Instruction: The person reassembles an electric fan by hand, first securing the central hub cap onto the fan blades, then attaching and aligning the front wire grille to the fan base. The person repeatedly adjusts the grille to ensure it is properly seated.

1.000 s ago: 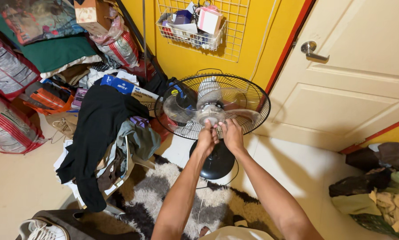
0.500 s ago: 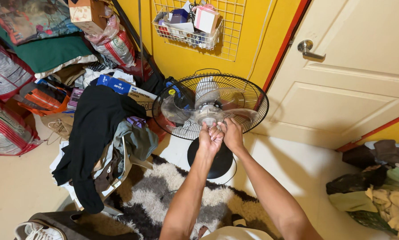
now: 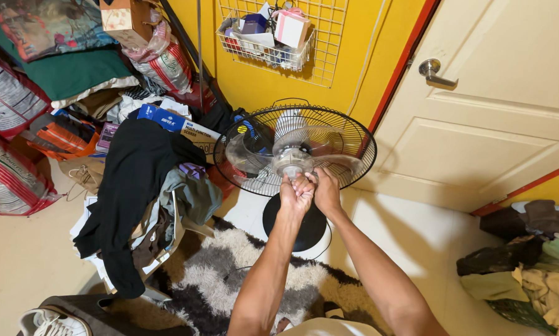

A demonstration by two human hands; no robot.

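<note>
A white wire basket (image 3: 264, 46) hangs on the yellow wall (image 3: 354, 37), filled with small boxes. To its right stands a cream panelled door (image 3: 509, 112) with a metal lever handle (image 3: 436, 71). At the floor's left side a heap of dark clothes (image 3: 139, 186) lies over a chair, with printed sacks (image 3: 9, 137) and a green cushion (image 3: 68, 71) behind it. A shaggy grey rug (image 3: 229, 274) covers the floor, a white sneaker (image 3: 43, 322) sits at the bottom left corner, and more clothes (image 3: 528, 261) pile up at the right edge.
</note>
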